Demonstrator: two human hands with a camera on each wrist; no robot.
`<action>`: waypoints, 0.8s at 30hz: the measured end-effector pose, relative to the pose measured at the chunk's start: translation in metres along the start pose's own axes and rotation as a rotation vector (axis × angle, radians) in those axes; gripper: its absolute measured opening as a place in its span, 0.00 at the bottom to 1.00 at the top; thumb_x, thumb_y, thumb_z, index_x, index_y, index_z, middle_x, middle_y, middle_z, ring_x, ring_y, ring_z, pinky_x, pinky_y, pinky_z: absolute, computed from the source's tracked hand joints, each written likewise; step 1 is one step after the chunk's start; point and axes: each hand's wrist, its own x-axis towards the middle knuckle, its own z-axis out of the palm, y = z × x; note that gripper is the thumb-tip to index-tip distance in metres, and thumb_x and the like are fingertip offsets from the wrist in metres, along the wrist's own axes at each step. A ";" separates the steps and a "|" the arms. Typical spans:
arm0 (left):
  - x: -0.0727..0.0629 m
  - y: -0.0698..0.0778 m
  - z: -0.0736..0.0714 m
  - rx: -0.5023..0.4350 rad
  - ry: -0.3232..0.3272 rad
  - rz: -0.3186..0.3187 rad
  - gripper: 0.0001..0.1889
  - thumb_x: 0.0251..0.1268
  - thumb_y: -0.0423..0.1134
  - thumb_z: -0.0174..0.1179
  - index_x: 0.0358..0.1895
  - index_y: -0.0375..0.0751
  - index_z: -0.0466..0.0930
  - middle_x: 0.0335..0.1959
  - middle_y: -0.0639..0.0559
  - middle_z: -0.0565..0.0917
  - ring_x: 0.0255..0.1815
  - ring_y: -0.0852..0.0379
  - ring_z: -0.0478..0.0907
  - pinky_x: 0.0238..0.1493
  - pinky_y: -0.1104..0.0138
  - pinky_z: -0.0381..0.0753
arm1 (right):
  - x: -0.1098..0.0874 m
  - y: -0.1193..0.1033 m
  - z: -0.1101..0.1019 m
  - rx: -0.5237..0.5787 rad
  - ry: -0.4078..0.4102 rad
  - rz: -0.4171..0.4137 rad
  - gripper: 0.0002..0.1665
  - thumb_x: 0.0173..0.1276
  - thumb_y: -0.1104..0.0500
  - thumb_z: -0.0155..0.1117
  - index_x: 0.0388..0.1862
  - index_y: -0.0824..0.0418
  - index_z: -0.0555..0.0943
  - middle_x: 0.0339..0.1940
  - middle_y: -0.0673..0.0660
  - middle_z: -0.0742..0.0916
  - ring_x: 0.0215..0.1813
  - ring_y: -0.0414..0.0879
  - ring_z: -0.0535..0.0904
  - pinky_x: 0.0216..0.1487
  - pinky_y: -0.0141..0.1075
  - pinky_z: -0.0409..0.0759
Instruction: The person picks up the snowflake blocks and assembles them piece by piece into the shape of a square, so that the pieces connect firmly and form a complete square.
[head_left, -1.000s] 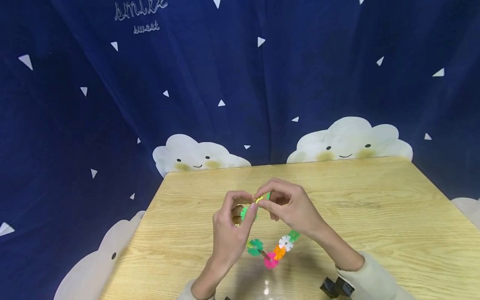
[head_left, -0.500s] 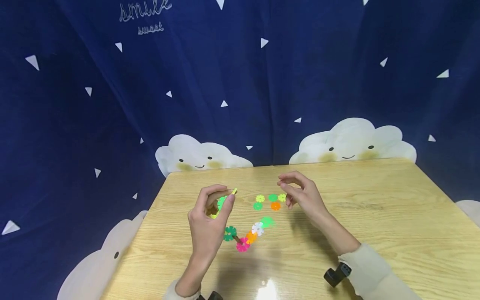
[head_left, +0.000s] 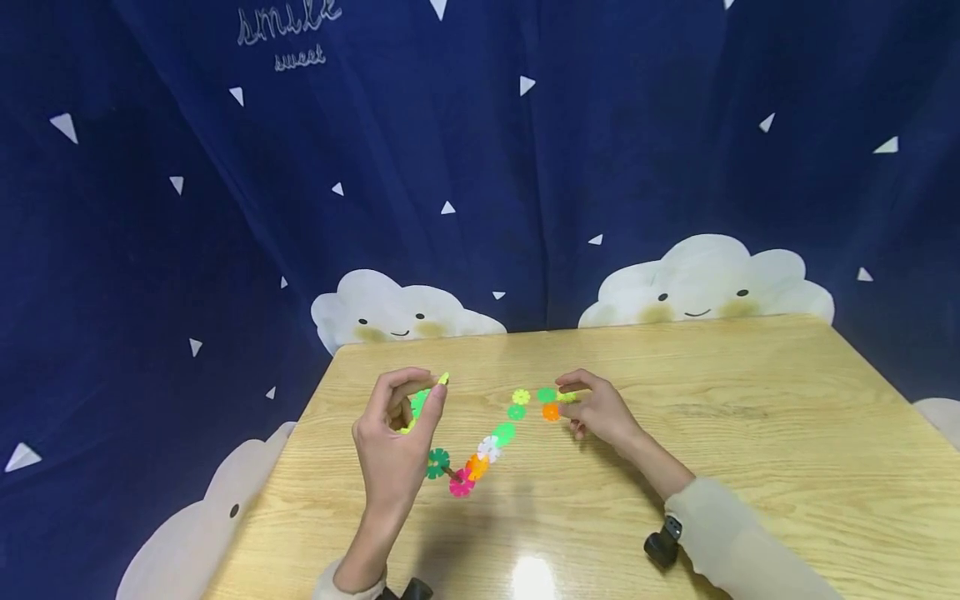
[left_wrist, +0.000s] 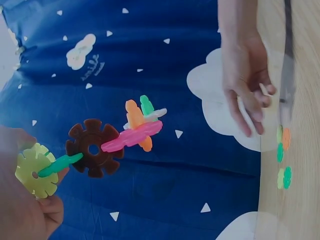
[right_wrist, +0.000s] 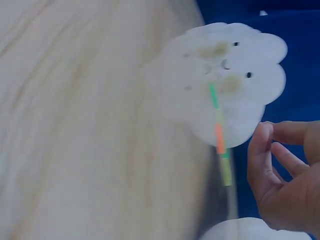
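Observation:
A chain of interlocked notched plastic discs hangs from my left hand [head_left: 392, 446], whose thumb and fingers pinch its upper end. Along the chain are a dark green disc [head_left: 437, 463], a brown disc [left_wrist: 94, 148], a pink disc [head_left: 462, 483], an orange disc [head_left: 477, 467], a white disc [head_left: 489, 449] and a bright green disc [head_left: 504, 434]. My right hand [head_left: 603, 410] is at the loose discs on the table, its fingers loosely bent beside a yellow disc [head_left: 567, 397] and an orange disc [head_left: 551, 412]. Nothing shows between its fingers; whether they touch a disc is unclear.
Left of those lie a green disc [head_left: 546, 395], another yellow disc [head_left: 521, 397] and a lighter green disc [head_left: 516, 412]. The wooden table [head_left: 712, 433] ends at a dark blue curtain [head_left: 480, 150] with white clouds. Black cameras sit on both wrists.
Both hands were together at the chain's upper end, then parted. The left hand has carried the chain leftward; the right hand has moved right, then lowered toward the loose discs.

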 end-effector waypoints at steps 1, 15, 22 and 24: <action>0.000 0.000 0.000 0.001 -0.001 -0.001 0.11 0.64 0.31 0.72 0.47 0.42 0.84 0.37 0.55 0.90 0.19 0.59 0.60 0.22 0.69 0.58 | 0.001 0.004 0.002 -0.007 -0.013 0.017 0.29 0.68 0.73 0.66 0.68 0.69 0.73 0.65 0.72 0.75 0.26 0.49 0.79 0.23 0.36 0.81; 0.000 -0.001 -0.001 -0.007 -0.038 0.005 0.12 0.63 0.31 0.72 0.48 0.43 0.83 0.36 0.56 0.90 0.18 0.60 0.60 0.18 0.70 0.55 | 0.009 0.018 0.012 -0.054 -0.056 0.059 0.31 0.63 0.77 0.64 0.66 0.69 0.74 0.62 0.69 0.76 0.22 0.47 0.77 0.18 0.36 0.81; 0.000 -0.003 -0.002 0.006 -0.037 0.016 0.12 0.62 0.30 0.72 0.48 0.40 0.83 0.36 0.54 0.90 0.18 0.60 0.59 0.18 0.69 0.55 | 0.014 0.020 0.018 -0.163 -0.035 0.043 0.27 0.62 0.79 0.63 0.60 0.68 0.78 0.55 0.64 0.81 0.17 0.45 0.76 0.16 0.37 0.80; 0.000 -0.003 -0.002 0.006 -0.040 0.012 0.12 0.63 0.31 0.72 0.48 0.40 0.83 0.36 0.55 0.90 0.18 0.60 0.59 0.19 0.70 0.55 | 0.015 0.020 0.020 -0.197 -0.044 0.026 0.24 0.62 0.79 0.62 0.57 0.67 0.80 0.53 0.64 0.82 0.16 0.45 0.75 0.15 0.37 0.79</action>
